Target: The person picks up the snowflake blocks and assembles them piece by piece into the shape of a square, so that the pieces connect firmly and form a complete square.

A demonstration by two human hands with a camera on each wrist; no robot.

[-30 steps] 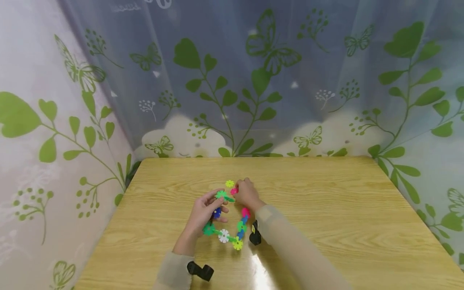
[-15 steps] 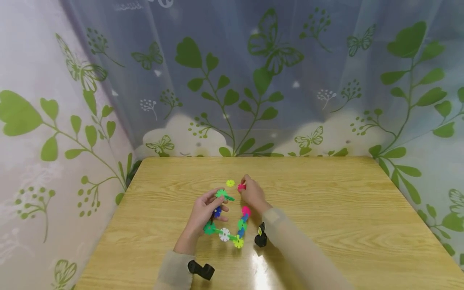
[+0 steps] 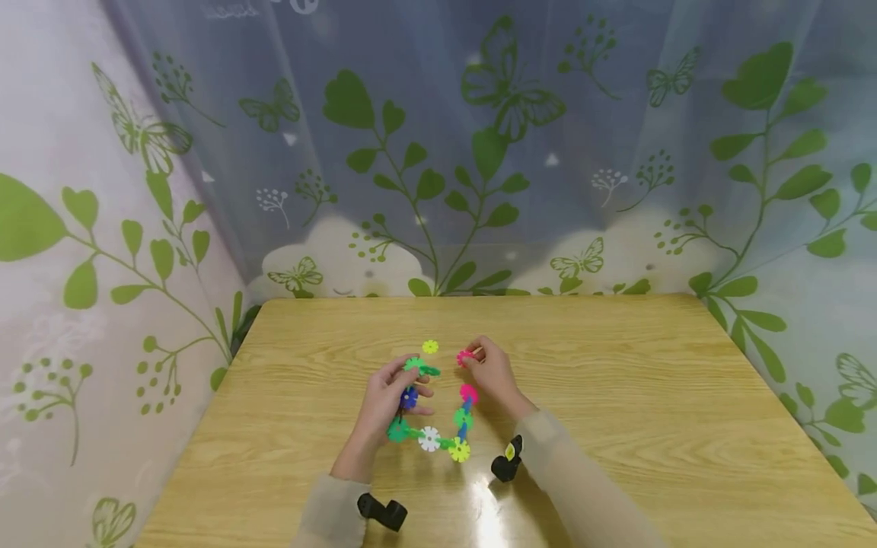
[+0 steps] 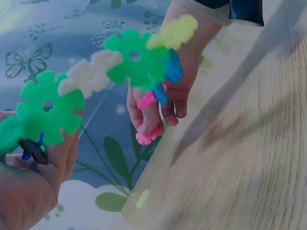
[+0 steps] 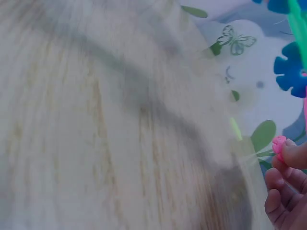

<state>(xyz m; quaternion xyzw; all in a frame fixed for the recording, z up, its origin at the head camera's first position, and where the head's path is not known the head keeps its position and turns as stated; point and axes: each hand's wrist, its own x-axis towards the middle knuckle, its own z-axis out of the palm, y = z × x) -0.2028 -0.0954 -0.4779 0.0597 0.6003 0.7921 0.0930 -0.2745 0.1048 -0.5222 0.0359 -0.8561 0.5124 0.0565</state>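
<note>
My left hand [image 3: 381, 402] grips one end of a curved chain of notched plastic discs, its thumb over a green disc [image 3: 414, 366]. From there the chain runs through a blue disc [image 3: 409, 397], a white disc [image 3: 429, 438] and a yellow disc [image 3: 460, 450] up to a pink end disc [image 3: 469, 393]. Right of the chain's opening, my right hand [image 3: 495, 374] pinches a separate pink disc [image 3: 464, 358] between thumb and fingertips. The right wrist view shows this small pink disc [image 5: 278, 144] edge-on at the thumb tip.
One loose yellow disc [image 3: 429, 346] lies on the wooden table [image 3: 603, 365] beyond the hands. A printed curtain [image 3: 438, 190] stands along the table's back edge. Black wrist cameras sit at both cuffs, the left camera [image 3: 384, 511] low over the table.
My right hand has moved right, away from the chain's green end, carrying the pink disc. The left hand keeps its grip, and the chain's pink end has swung slightly right.
</note>
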